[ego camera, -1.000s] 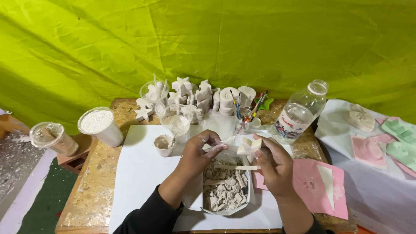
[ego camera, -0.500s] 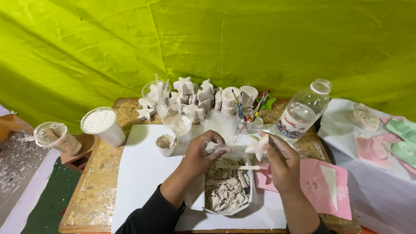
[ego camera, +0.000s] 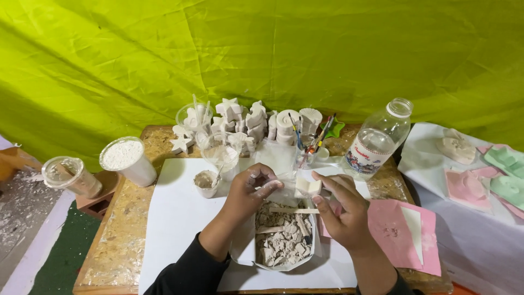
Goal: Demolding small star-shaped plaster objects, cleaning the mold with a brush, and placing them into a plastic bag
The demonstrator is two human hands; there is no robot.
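My left hand [ego camera: 249, 192] is curled over the near rim of a clear plastic container [ego camera: 284, 243] full of broken grey-white plaster pieces; its fingers pinch a small bit of something I cannot make out. My right hand [ego camera: 341, 210] holds a small white plaster piece [ego camera: 307, 186] at the fingertips, above the container's right side. A thin wooden stick [ego camera: 292, 210] lies across the container between the two hands. All of this sits on a white sheet [ego camera: 174, 218] on the wooden table.
Behind the hands stand several white plaster casts [ego camera: 245, 123], a cup of brushes [ego camera: 308, 147], a small cup of paste [ego camera: 207, 183] and a clear bottle [ego camera: 376, 139]. A cup of white powder [ego camera: 128, 161] is at left. Pink moulds [ego camera: 406, 229] lie at right.
My right hand has drawn slightly toward the container with the plaster piece. My left hand stays curled over the container.
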